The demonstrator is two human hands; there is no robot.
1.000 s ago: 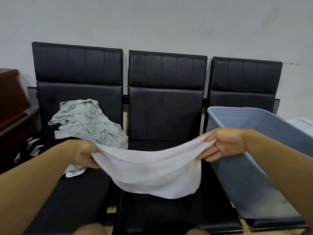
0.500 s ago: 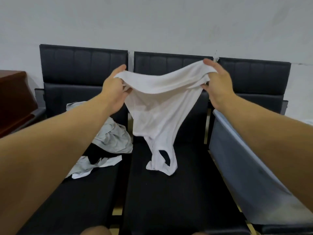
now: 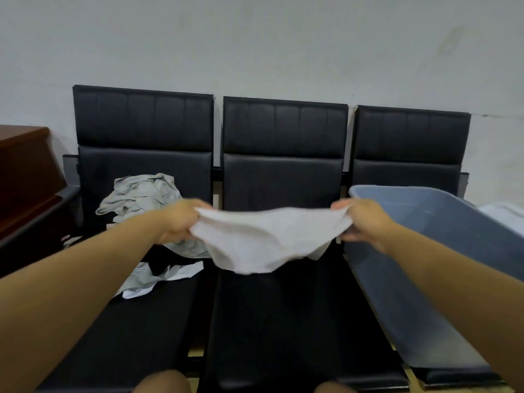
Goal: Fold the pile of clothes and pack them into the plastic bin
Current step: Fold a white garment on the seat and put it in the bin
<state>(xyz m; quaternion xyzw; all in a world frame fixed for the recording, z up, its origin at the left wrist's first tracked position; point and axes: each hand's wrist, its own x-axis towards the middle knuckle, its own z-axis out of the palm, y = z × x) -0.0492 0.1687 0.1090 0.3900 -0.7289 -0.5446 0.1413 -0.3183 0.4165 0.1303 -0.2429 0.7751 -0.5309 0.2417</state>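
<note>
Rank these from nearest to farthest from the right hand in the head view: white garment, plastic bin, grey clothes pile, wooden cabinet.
1. White garment, gripped in the right hand.
2. Plastic bin, right beside it.
3. Grey clothes pile, left seat.
4. Wooden cabinet, far left.

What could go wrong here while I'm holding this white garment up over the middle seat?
The white garment sags between your left hand and right hand, so a fold made in the air may come out uneven. The plastic bin sits tilted on the right seat and might slide when loaded.
</note>
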